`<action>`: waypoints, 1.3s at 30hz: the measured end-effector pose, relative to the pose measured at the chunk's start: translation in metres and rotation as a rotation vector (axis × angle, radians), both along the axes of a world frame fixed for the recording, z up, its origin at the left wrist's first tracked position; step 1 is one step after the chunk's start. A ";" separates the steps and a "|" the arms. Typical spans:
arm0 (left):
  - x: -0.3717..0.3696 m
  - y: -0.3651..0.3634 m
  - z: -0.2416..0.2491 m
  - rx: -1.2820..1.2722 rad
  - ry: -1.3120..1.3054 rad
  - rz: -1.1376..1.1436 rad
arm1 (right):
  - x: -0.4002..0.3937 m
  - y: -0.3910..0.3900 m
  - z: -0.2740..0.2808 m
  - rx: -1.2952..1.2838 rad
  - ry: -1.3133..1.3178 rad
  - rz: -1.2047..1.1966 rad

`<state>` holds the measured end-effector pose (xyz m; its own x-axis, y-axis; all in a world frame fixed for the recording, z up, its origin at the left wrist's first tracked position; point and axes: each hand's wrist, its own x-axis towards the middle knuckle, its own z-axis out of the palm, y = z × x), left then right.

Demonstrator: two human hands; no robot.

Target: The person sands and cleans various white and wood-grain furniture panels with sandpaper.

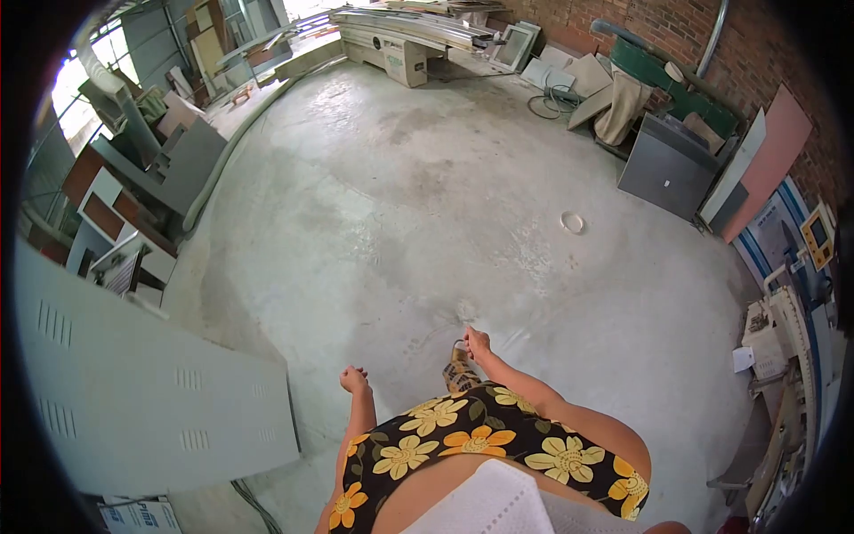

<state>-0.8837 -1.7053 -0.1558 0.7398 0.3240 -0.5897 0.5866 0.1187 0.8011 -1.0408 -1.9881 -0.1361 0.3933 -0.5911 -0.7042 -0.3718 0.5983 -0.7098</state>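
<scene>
Down near the bottom of the view, both of the person's hands hang free over the bare concrete floor point(400, 205), and neither holds anything. The left hand point(353, 380) is curled into a loose fist, fingers drawn in, at the end of a forearm that comes out of a flowered sleeve point(463, 440). The right hand point(478, 342) reaches a little farther out, its fingers held loosely together; whether they are fully closed cannot be told at this size. Just beside it, on the near side, a foot in a patterned shoe point(459, 372) shows on the floor.

Nearest to the left hand, to the left, lies a large grey panel point(133, 392) with small groups of slots cut in it, tilted across the near left corner. Beyond it on the far left stand grey and brown cabinet pieces point(133, 178) stacked against one another. A small white ring point(572, 222) lies alone on the floor, well apart from the hands, toward the far right. Behind it a grey board point(667, 165) leans by the brick wall point(676, 27), with a pink sheet point(772, 160) beside it. At the right edge stands a machine point(792, 320) with a yellow control panel. At the far end long boards point(409, 25) lie on a saw table.
</scene>
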 end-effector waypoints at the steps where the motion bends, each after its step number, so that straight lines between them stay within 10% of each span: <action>1: 0.012 -0.019 0.001 0.003 0.012 -0.016 | 0.015 -0.023 -0.010 -0.011 -0.002 -0.010; 39: 0.563 -0.463 -0.042 -0.029 0.130 -0.254 | 0.489 -0.456 -0.025 -0.127 0.032 -0.260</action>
